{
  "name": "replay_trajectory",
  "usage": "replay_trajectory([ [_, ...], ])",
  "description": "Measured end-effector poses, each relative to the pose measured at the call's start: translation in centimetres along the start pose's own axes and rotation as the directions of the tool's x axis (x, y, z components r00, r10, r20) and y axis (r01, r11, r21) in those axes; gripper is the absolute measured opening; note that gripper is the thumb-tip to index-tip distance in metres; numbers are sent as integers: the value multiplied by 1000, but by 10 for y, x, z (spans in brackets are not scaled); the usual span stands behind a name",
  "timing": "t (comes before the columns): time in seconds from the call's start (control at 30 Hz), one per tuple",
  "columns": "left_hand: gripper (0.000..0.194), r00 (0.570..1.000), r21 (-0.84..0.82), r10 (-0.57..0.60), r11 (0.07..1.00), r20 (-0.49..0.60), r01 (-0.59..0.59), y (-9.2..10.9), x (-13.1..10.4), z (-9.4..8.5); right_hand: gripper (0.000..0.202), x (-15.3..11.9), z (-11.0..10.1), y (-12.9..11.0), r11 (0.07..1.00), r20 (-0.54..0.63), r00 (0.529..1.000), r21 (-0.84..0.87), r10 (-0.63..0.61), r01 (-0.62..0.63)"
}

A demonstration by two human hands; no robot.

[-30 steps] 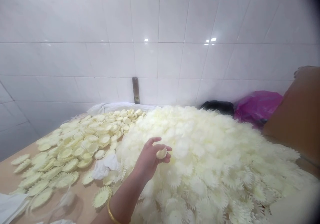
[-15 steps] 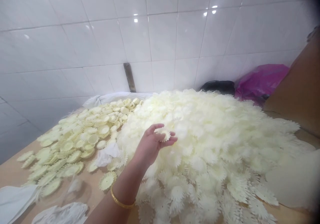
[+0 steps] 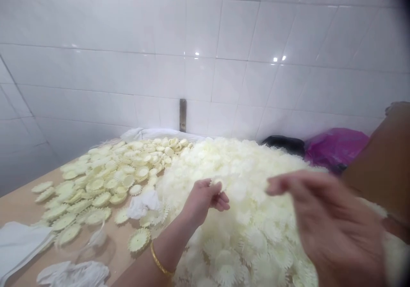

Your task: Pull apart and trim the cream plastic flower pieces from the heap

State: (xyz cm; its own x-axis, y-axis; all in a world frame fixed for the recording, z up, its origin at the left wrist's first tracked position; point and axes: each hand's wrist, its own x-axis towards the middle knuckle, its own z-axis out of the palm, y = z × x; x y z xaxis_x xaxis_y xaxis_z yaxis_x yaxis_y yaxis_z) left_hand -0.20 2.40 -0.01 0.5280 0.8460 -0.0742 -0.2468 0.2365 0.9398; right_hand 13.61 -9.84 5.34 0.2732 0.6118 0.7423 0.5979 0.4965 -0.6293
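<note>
My left hand (image 3: 205, 202), with a gold bangle (image 3: 160, 261) on its wrist, is closed with the thumb against the fingers. A pale yellow serrated disc (image 3: 221, 184) shows partly past the thumb; the fingers cover the rest. Below and around this hand spreads a large heap of thin, whitish-yellow fringed discs (image 3: 253, 235). On the right, close to the camera, my right hand (image 3: 333, 223) hangs above the heap, smeared by motion. Its fingers point left, and whether they hold anything is not visible.
Yellower toothed cup-like pieces (image 3: 105, 180) lie piled on the left of the tan tabletop (image 3: 19, 206). Crumpled white material (image 3: 144, 203) sits between the piles. A magenta bag (image 3: 336, 148), a black object (image 3: 285, 144) and a brown panel (image 3: 381, 167) stand along the tiled wall (image 3: 128, 69).
My right hand has come into view from the right. My left hand's fingers have curled in around the disc, which shows less now. The camera view has tilted upward.
</note>
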Motion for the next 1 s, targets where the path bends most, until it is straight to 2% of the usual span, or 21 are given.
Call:
replay_trajectory([
  [0.13, 29, 999, 37, 42, 998, 34, -43, 0, -2, 2, 16, 26, 34, 11, 999, 295, 955, -51, 23, -8],
  [0.27, 35, 994, 102, 102, 989, 41, -105, 0, -2, 0, 20, 29, 52, 34, 995, 394, 919, -92, 4, 35],
  [0.43, 35, 992, 255, 121, 959, 40, -127, -2, -2, 0, 18, 24, 56, 39, 987, 312, 949, -132, -42, 87],
  [0.57, 33, 992, 335, 121, 934, 39, -127, -1, -3, 3, 18, 27, 53, 39, 984, 327, 945, -162, -17, 74],
  [0.7, 31, 988, 334, 157, 931, 6, -150, 1, -4, 4, 16, 29, 49, 40, 981, 273, 962, -192, 22, 32],
  [0.87, 31, 985, 337, 170, 928, -14, -156, 4, -6, 4, 15, 28, 48, 34, 987, 351, 936, -152, 12, 44],
  [1.0, 29, 983, 339, 182, 928, -40, -158, 6, -7, 5, 9, 26, 50, 32, 978, 321, 947, -208, 35, 34],
])
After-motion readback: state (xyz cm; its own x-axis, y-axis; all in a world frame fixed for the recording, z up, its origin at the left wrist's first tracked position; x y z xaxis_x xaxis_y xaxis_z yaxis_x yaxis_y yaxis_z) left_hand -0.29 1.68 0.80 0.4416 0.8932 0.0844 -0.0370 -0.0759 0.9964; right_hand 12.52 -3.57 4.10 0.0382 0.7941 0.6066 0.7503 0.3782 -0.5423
